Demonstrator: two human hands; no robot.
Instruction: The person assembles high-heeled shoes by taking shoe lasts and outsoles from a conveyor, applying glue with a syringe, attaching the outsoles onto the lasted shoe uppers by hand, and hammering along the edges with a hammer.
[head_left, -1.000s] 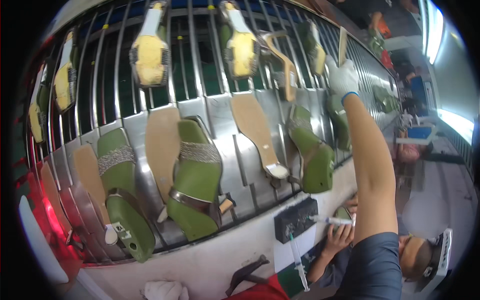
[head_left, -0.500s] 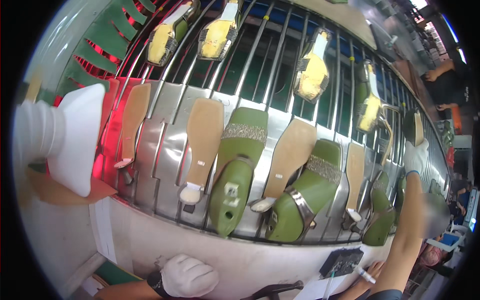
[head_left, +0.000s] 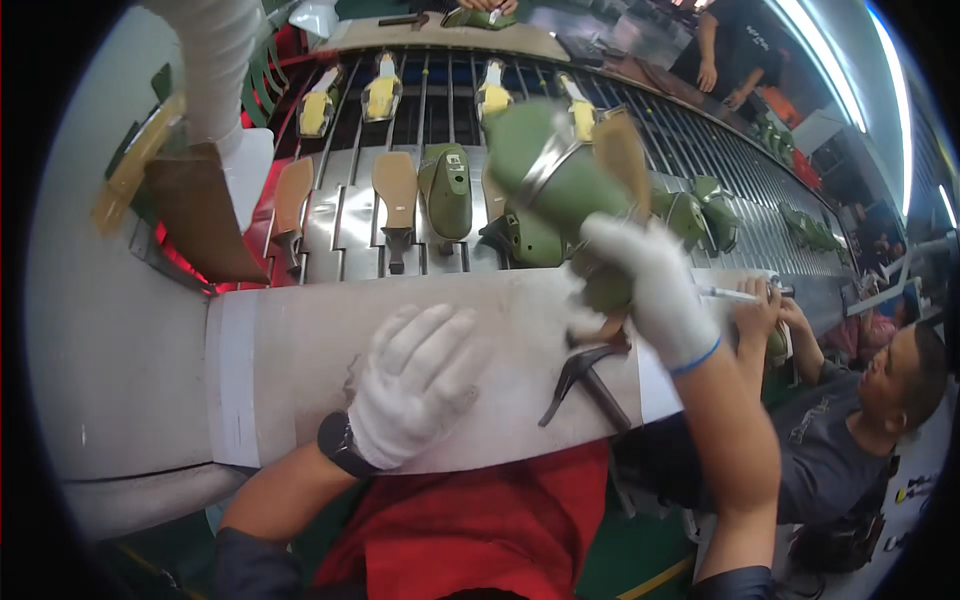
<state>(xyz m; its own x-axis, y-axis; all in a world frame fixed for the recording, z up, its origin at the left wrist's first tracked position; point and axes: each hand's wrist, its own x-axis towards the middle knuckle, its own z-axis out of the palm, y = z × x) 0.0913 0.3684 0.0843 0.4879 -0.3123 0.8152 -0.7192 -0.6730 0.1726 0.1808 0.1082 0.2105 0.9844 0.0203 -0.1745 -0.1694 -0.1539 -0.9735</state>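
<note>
One green shoe last (head_left: 550,175) with a metallic strap, blurred, is gripped by the white-gloved right hand (head_left: 660,290), just right of the frame's centre, above the pale ledge (head_left: 310,350). A brown sole-shaped piece (head_left: 622,155) shows beside its right side; whether the hand holds that too, I cannot tell. Another green shape (head_left: 605,288) appears just under the fingers, too blurred to make out. The white-gloved left hand (head_left: 415,385), lower centre-left, holds nothing and lies with fingers loosely spread over the ledge, a black watch (head_left: 345,442) at its wrist. Near the right hand, below it, a dark hammer-like tool (head_left: 600,393) rests on the ledge. Across the upper middle, tan insoles (head_left: 394,190) and an upright green last (head_left: 448,195) stand on the metal conveyor (head_left: 345,225), with yellow-bottomed shoes (head_left: 382,98) behind. At right, a co-worker's hands (head_left: 758,315) hold a syringe (head_left: 730,294).
</note>
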